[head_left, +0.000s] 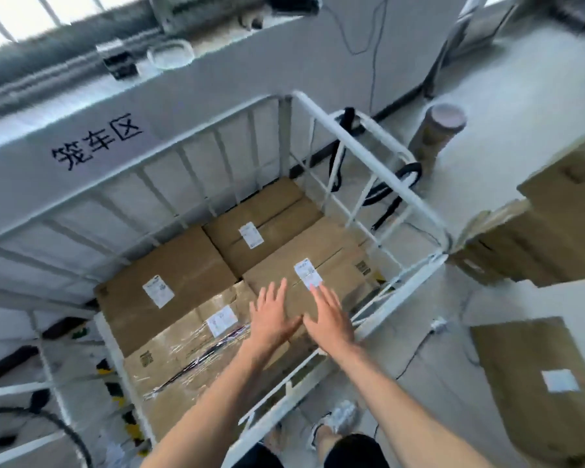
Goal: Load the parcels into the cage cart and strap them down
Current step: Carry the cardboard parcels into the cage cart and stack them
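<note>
Both the left hand (273, 315) and right hand (328, 318) are spread flat, empty, over the near-right parcel (304, 265) in the cage cart (368, 150), while unloaded parcels (534, 376) lie off to the right, nearer the right hand.

Left hand (273, 315) and right hand (330, 321) outstretched, fingers spread
</note>
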`<action>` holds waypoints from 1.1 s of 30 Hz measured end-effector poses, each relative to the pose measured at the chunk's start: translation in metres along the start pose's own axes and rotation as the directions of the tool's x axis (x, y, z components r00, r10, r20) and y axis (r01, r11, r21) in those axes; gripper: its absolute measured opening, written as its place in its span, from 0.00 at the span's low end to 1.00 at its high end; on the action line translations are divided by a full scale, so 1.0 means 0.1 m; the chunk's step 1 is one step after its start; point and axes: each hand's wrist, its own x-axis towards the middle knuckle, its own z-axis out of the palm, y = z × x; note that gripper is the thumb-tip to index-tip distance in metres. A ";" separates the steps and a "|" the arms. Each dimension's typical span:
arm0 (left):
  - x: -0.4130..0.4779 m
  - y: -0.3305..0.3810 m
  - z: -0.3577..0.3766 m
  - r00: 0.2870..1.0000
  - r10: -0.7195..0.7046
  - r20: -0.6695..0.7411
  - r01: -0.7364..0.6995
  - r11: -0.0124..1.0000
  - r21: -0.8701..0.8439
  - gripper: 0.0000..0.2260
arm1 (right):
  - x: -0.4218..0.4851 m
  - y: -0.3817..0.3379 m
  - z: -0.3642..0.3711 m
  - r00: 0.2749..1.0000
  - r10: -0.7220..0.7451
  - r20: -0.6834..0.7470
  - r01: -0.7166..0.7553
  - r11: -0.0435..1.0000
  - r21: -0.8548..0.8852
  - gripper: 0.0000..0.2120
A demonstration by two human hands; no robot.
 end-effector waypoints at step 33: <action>0.21 6.54 3.41 0.492 0.507 0.708 -0.817 0.550 0.173 0.34 | -2.43 5.69 -2.27 0.272 0.950 -0.152 -0.593 0.290 0.751 0.29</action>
